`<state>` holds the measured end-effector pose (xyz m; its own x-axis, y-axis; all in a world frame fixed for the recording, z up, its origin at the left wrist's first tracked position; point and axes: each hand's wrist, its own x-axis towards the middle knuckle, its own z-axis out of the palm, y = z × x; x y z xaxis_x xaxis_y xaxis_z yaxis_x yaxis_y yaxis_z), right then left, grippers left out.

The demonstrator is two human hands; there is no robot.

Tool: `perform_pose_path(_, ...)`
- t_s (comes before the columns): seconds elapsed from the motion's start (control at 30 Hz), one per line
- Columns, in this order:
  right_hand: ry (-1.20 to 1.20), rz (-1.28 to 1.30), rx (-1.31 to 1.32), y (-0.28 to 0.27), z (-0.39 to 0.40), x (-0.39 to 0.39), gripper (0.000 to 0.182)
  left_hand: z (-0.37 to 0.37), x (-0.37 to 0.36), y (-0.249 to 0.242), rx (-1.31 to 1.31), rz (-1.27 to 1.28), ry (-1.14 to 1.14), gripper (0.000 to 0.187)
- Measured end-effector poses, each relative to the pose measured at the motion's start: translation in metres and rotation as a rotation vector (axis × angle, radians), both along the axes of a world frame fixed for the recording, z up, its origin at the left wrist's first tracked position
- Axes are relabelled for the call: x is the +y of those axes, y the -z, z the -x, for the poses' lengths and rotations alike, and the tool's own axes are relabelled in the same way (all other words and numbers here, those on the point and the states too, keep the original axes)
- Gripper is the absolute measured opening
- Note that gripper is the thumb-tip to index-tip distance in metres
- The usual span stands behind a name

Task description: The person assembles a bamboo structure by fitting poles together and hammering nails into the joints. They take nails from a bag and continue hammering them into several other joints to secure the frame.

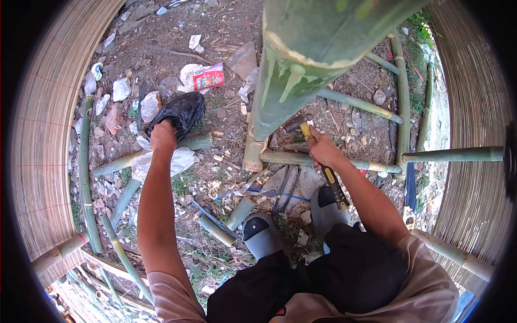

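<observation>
My left hand (163, 135) reaches into the mouth of a black plastic bag (188, 114); its fingers are hidden inside. A whitish plastic bag (183, 161) lies beside the wrist. In my right hand (323, 149) is a hammer (333, 185), gripped near its head, with the head up and the black and yellow handle slanting down toward my foot. A thick green bamboo post (291, 86) stands between my hands, its base by a short bamboo piece (253, 153). A horizontal bamboo pole (291, 158) passes under my right hand.
Bamboo poles (86, 177) lie at the left, and a bamboo frame (402, 97) stands at the right. A saw (410, 188) hangs or leans there. Short bamboo offcuts (240, 213), stones (121, 89), a red packet (209, 78) and wood chips litter the ground. Woven blinds (48, 124) flank both sides.
</observation>
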<state>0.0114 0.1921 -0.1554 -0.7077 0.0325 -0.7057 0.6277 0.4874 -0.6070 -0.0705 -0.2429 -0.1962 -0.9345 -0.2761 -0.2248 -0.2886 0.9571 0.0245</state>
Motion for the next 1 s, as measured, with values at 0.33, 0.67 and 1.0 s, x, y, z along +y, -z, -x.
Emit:
perform_pose_path(0.33,-0.012,-0.018,0.051,0.001,-0.003,-0.002,0.054,0.001,-0.003,0.016,0.192,-0.169,-0.363,0.035)
perform_pose_path(0.67,-0.013,-0.036,0.052,0.001,-0.004,-0.003,0.057,0.0,0.005,0.001,0.134,-0.129,-0.34,0.036)
perform_pose_path(1.0,-0.007,-0.033,0.058,0.0,-0.004,-0.001,0.054,-0.006,-0.012,0.033,0.11,-0.009,-0.04,0.034)
